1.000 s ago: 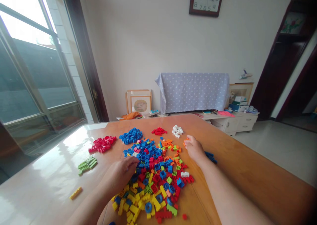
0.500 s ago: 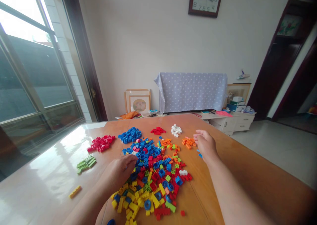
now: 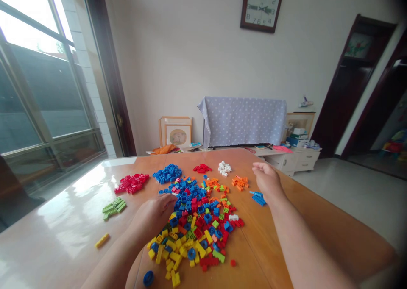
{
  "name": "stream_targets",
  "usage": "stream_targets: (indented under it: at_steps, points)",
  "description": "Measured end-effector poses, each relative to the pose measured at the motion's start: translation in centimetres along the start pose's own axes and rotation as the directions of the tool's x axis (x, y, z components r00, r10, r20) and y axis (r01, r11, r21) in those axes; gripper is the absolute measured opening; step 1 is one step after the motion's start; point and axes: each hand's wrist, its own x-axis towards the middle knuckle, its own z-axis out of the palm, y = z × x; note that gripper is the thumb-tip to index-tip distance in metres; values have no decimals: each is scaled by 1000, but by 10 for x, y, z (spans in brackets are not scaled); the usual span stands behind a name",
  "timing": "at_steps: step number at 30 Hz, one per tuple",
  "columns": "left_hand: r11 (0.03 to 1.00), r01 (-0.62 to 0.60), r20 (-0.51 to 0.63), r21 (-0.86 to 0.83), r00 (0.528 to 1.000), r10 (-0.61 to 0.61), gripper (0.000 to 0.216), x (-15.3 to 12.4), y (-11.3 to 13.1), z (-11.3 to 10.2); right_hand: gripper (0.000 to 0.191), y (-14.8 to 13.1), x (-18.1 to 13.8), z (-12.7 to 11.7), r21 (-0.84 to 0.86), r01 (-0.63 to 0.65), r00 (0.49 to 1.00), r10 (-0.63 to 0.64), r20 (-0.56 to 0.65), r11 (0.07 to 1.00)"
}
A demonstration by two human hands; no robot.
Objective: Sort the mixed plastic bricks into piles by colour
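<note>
My left hand (image 3: 158, 210) rests at the left edge of a large mixed pile of toy building bricks (image 3: 193, 227). Its fingers are curled together, and whatever is in them is hidden. To the right of the pile, my right hand (image 3: 269, 182) hovers with its fingers stretched out and nothing visible in them. Just left of its wrist lie several long light-blue bricks (image 3: 257, 198). Beyond its fingertips are small groups of orange bricks (image 3: 241, 182) and white bricks (image 3: 224, 168).
Sorted groups ring the pile: blue bricks (image 3: 167, 173), dark-red bricks (image 3: 131, 183), red bricks (image 3: 202, 168) and green bricks (image 3: 114, 208). A single yellow brick (image 3: 102, 240) lies at left on the glossy wooden table (image 3: 267, 255). Behind stands a low white cabinet (image 3: 295, 159).
My right hand has shifted slightly up and away from the light-blue bricks, which show more fully. My left hand stays at the pile with fingers curled. The view has tilted up a little.
</note>
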Motion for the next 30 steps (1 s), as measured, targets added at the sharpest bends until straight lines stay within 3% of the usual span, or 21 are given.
stream_targets:
  at_steps: [6,11,20,30]
  points:
    - [1000,-28,-41,-10,999,27,26,-1,2,-5,12,25,-1,-19,-313,39,977,30,212,949]
    - [1000,7,-47,-27,999,-8,25,-1,4,-7,9,51,-13,-33,-476,72,956,75,282,876]
    - [1000,4,-3,-29,1000,-4,24,-3,17,-20,12,68,-16,-27,-586,80,961,93,259,807]
    - [997,20,24,-68,1000,-19,26,-2,20,-21,18,78,-15,-48,-630,27,964,148,223,776]
